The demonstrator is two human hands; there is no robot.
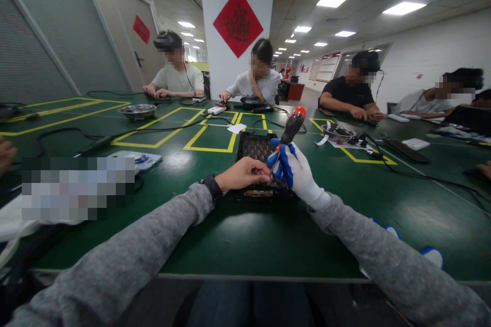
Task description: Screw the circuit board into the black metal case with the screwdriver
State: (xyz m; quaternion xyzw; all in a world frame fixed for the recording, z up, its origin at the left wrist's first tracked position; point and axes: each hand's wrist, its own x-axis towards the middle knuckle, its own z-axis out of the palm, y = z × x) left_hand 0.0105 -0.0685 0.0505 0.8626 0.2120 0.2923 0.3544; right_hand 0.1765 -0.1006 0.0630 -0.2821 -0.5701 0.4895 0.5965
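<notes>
In front of me on the green table lies a black box-like case (264,149) with a bumpy, patterned inside. My right hand (301,176), in a white and blue glove, is closed round a screwdriver (295,123) with a black and red handle. The handle points up and its shaft slants down toward the case. My left hand (247,173) is bare, with a dark wristband. Its fingertips are pinched together over the case, close beside the screwdriver's shaft; whatever they hold is hidden.
Metal bowls (138,111) (339,133) stand farther off, the right one with small parts. Cables (164,129) cross the table between yellow tape outlines. A scrap of white paper (237,128) lies beyond the case. Several people sit opposite. A white-and-blue item (431,255) lies by my right forearm.
</notes>
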